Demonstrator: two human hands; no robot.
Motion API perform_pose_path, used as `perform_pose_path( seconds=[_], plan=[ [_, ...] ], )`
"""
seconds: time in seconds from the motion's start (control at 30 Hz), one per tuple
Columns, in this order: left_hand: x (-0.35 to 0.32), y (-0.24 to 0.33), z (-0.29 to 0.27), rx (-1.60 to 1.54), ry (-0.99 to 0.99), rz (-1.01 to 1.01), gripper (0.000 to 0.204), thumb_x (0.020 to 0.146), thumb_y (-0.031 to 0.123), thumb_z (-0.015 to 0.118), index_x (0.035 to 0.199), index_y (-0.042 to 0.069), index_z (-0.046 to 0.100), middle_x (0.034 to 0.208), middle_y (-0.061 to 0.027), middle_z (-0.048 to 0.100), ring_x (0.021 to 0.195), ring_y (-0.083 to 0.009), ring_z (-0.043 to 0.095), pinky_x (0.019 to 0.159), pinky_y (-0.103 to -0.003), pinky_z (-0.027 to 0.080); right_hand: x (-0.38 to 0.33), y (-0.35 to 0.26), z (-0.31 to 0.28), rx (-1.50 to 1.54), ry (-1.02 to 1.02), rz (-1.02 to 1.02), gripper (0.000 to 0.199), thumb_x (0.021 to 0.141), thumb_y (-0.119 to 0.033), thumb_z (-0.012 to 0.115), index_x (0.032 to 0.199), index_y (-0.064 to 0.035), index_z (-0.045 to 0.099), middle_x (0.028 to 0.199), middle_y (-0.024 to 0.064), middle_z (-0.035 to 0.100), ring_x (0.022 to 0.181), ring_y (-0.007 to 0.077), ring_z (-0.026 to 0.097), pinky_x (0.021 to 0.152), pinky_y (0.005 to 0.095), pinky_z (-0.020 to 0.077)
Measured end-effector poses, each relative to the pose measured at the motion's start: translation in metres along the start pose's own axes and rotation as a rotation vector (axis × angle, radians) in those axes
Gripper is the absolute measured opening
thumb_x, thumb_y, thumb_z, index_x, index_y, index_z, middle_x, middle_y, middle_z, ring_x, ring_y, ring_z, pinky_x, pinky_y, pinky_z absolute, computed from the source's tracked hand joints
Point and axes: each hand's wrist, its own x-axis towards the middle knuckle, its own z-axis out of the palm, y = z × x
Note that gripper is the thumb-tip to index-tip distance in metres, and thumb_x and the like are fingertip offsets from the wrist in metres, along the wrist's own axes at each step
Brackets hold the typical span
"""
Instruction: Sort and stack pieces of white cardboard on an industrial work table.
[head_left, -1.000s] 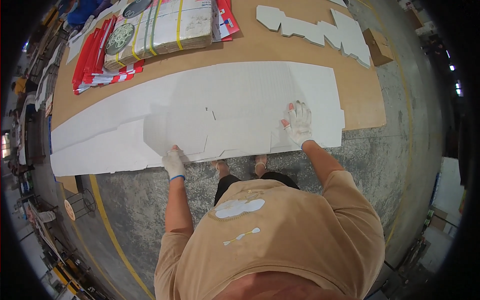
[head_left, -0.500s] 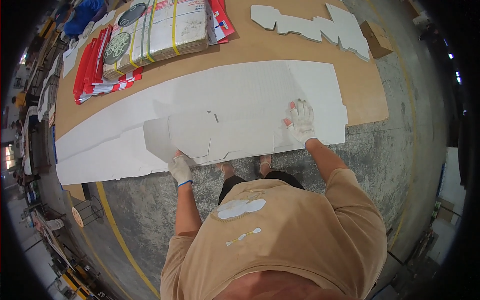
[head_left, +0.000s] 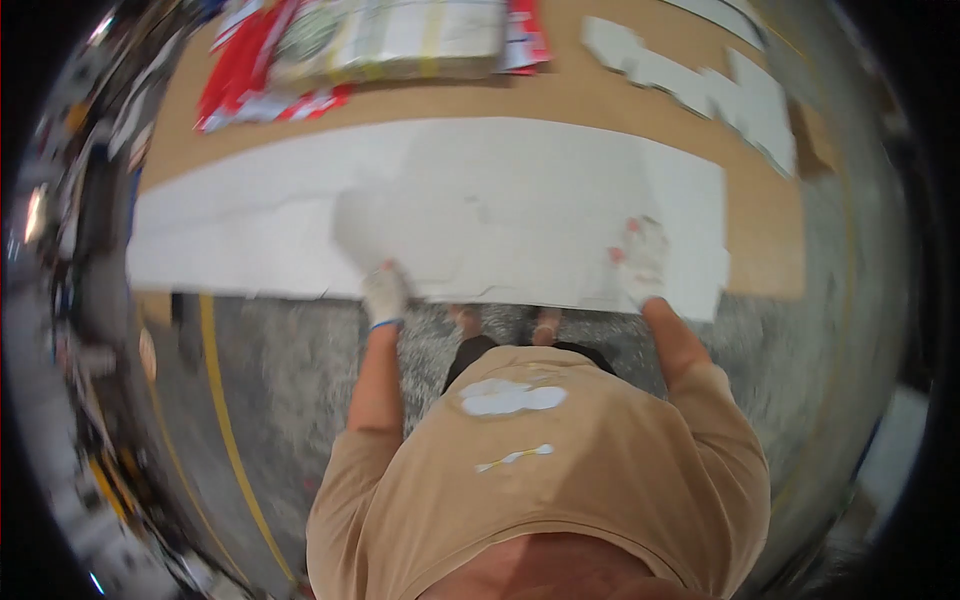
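Note:
A long white cardboard sheet point(head_left: 270, 170) lies across the near part of the table. A smaller white cut cardboard piece point(head_left: 400, 225) rests on it in the middle, its outline blurred. My left hand point(head_left: 385, 295), in a pale glove with bare fingertips, is closed at the near edge, thumb on top of the cardboard; its other fingers are hidden. Blur hides whether it grips one layer or both. On the sheet's right part, my right hand point(head_left: 643, 262), gloved the same way, presses flat with fingers stretched away from me.
Brown board point(head_left: 765, 240) covers the table. At the back left, a strapped bundle point(head_left: 400, 40) stands by red-and-white packets point(head_left: 240, 75). A notched white cardboard cutout point(head_left: 690, 85) lies back right. Grey floor point(head_left: 290, 370) with a yellow line point(head_left: 225, 410) shows in front.
My view has turned, so the table and its things appear shifted right, and the picture has blurred. Both hands stay at the cardboard, the left at its near edge, the right flat on top.

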Motion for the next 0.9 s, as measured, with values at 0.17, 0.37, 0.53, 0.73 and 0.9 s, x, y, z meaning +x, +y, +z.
perform_pose_path(
  seconds=[0.17, 0.37, 0.53, 0.73, 0.9],
  plan=[
    [0.001, 0.023, 0.009, -0.913, -0.016, -0.469, 0.038, 0.084, 0.034, 0.053, 0.08, -0.003, 0.062, 0.069, -0.0101, 0.059, 0.067, -0.0208, 0.054, 0.064, -0.035, 0.043, -0.008, 0.009, -0.015, -0.106, -0.012, -0.031, 0.06, 0.083, -0.035, 0.049, 0.131, -0.0014, 0.035, 0.133, 0.0233, 0.032, 0.123, 0.0401, 0.029, 0.102, 0.0471, 0.022],
    [-0.008, 0.032, 0.002, -1.526, 0.011, -0.58, 0.033, 0.084, 0.034, 0.055, 0.097, 0.003, 0.057, 0.088, -0.0069, 0.056, 0.078, -0.0169, 0.052, 0.071, -0.032, 0.042, -0.009, 0.018, 0.006, -0.106, 0.121, -0.095, 0.061, 0.081, -0.035, 0.05, 0.13, -0.0006, 0.036, 0.131, 0.0239, 0.034, 0.122, 0.04, 0.03, 0.1, 0.0493, 0.0232],
    [-0.008, 0.04, -0.004, -1.645, -0.008, -0.631, 0.038, 0.084, 0.034, 0.055, 0.101, 0.001, 0.056, 0.092, -0.0085, 0.058, 0.081, -0.0174, 0.053, 0.071, -0.033, 0.043, -0.009, 0.016, 0.004, -0.12, 0.088, -0.078, 0.062, 0.083, -0.035, 0.049, 0.132, -0.0001, 0.033, 0.133, 0.0243, 0.032, 0.123, 0.0407, 0.029, 0.101, 0.0491, 0.0213],
    [-0.006, 0.028, -0.011, -0.926, -0.061, -0.554, 0.047, 0.08, 0.032, 0.059, 0.112, -0.002, 0.053, 0.1, -0.0165, 0.058, 0.091, -0.0289, 0.055, 0.076, -0.04, 0.044, -0.009, 0.016, 0.001, -0.124, 0.078, -0.082, 0.062, 0.083, -0.037, 0.048, 0.131, 0.0, 0.034, 0.133, 0.024, 0.032, 0.122, 0.0407, 0.029, 0.101, 0.049, 0.0217],
    [-0.012, 0.038, -0.006, -0.399, 0.25, -0.194, 0.056, 0.081, 0.035, 0.059, 0.124, 0.003, 0.043, 0.122, -0.0156, 0.047, 0.111, -0.028, 0.045, 0.092, -0.04, 0.037, -0.007, 0.014, -0.001, -0.112, 0.078, -0.095, 0.063, 0.082, -0.037, 0.05, 0.13, -0.0004, 0.034, 0.132, 0.0234, 0.033, 0.122, 0.0406, 0.03, 0.101, 0.049, 0.0229]
  ],
)
